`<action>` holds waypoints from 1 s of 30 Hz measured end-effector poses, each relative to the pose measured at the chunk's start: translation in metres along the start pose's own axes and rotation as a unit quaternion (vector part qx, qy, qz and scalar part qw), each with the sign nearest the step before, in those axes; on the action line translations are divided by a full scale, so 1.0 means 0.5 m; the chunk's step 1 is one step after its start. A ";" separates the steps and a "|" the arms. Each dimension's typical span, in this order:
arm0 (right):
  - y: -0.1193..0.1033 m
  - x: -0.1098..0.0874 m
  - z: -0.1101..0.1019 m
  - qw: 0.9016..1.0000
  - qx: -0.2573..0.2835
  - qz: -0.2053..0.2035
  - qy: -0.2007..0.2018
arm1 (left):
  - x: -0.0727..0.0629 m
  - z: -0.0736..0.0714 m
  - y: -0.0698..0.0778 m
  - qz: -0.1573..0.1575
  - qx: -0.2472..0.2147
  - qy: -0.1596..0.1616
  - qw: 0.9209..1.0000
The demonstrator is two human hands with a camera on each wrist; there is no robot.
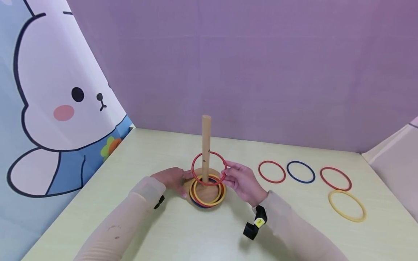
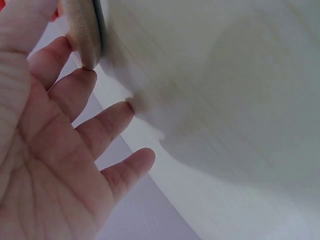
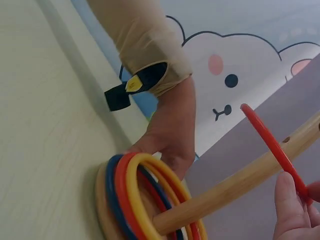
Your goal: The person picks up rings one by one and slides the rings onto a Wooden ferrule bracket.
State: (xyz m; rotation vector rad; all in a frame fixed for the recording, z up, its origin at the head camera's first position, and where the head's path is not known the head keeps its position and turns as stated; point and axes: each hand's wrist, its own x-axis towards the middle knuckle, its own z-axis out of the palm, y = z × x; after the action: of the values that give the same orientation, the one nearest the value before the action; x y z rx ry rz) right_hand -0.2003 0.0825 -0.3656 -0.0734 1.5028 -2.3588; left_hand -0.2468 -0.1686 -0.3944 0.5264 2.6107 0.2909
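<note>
Near the middle of the head view, the right hand [image 1: 243,183] is grasping a red ring [image 3: 272,145], its thumb and fingertips pinching the hoop's right edge. The ring is hanging tilted above the wooden base [image 1: 205,195] and appears to be circling the upright post [image 1: 206,145], since the post is covering the ring's far edge while the near edge is crossing in front of it. At the left of the base, the left hand [image 1: 171,179] is grasping nothing firmly; its fingers are lying spread and nearly straight, and the left wrist view is showing fingertips touching the base's rim. The thin, glossy hoop is looking like plastic, so it is probably weighing very little, keeping its round shape and being hard to break, though its smooth surface may be slipping or turning in a loose pinch. The outer edge is offering the best hold, as at present, because fingers there are staying outside the hoop and away from the post. Low around the post, stacked rings [image 3: 131,185] are resting on the base, and toward the right of the head view, loose rings [image 1: 297,162] are lying flat on the tabletop [image 1: 209,233].
</note>
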 end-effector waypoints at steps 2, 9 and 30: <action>0.007 0.002 -0.005 1.000 -0.010 -0.002 -0.006 | -0.001 -0.001 0.002 0.012 0.007 0.001 1.000; 0.025 0.012 -0.023 0.997 -0.072 -0.008 -0.020 | 0.003 0.004 0.001 0.017 0.009 0.016 1.000; 0.042 0.044 -0.057 0.962 -0.272 -0.006 -0.014 | 0.004 0.004 0.005 -0.008 0.006 0.009 1.000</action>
State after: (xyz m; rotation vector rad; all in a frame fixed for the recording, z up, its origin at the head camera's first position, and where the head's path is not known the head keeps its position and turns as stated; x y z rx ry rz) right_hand -0.2221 0.0923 -0.3995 -0.2459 2.0933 -1.8757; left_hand -0.2466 -0.1655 -0.3962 0.5095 2.6347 0.2771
